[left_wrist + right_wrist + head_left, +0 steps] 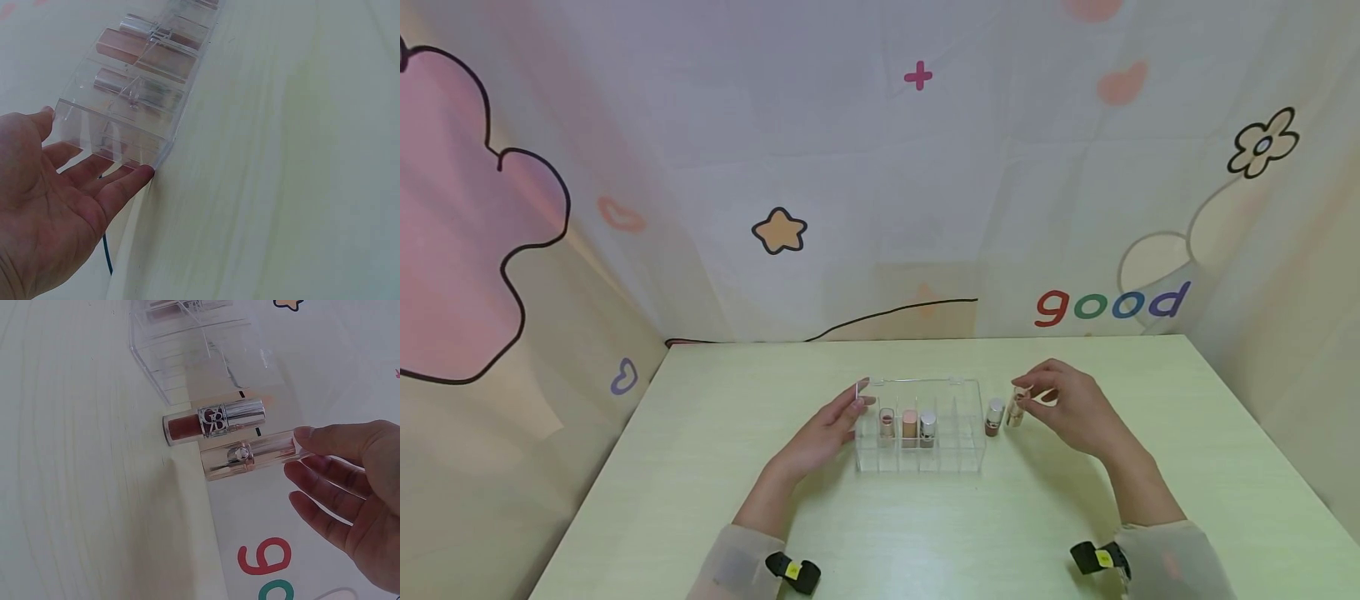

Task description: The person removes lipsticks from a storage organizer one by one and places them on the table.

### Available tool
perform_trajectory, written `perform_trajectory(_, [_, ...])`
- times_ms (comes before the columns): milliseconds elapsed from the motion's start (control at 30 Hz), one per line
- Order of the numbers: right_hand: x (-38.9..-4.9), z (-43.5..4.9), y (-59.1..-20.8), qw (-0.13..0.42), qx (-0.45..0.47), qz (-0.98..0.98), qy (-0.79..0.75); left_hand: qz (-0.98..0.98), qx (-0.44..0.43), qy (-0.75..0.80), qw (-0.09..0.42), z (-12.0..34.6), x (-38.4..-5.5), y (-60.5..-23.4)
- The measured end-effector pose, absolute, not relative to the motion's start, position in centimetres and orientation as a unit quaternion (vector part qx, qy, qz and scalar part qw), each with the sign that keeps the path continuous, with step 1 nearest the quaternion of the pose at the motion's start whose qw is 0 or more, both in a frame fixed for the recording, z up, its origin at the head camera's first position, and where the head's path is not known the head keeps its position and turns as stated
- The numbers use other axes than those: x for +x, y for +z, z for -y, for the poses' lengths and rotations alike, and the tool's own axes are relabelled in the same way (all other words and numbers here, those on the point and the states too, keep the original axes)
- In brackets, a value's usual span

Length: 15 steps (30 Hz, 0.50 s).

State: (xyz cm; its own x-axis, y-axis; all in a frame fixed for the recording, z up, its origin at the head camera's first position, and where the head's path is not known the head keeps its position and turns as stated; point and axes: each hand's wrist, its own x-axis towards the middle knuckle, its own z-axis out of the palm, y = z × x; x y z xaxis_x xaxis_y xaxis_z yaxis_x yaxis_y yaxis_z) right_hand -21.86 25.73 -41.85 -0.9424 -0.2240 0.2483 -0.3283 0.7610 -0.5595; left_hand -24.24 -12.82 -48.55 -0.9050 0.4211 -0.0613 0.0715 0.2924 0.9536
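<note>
At the middle of the table is a clear acrylic organizer with slots. My left hand rests on its left side, the fingers fairly straight and spread along the end wall. In its slots stand a clear-capped lipstick, a pink lipstick tube and a silver-topped lipstick. Beyond its right side, a silver-capped lipstick with a reddish-brown lower part stands upright. Beside that one, my right hand pinches the top of a clear, pinkish-gold lipstick between thumb and fingers.
The pale wooden-looking table meets a printed cloth backdrop at its far edge. Black straps with small devices sit on both wrists, a left one and a right one.
</note>
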Motion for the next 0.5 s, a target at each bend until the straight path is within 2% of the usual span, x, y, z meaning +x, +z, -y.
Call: perform_trajectory(500, [-22.11, -25.65, -42.19, 0.068, 0.153, 0.936, 0.309, -0.788, 0.158, 0.575, 0.154, 12.84, -24.18, -48.47])
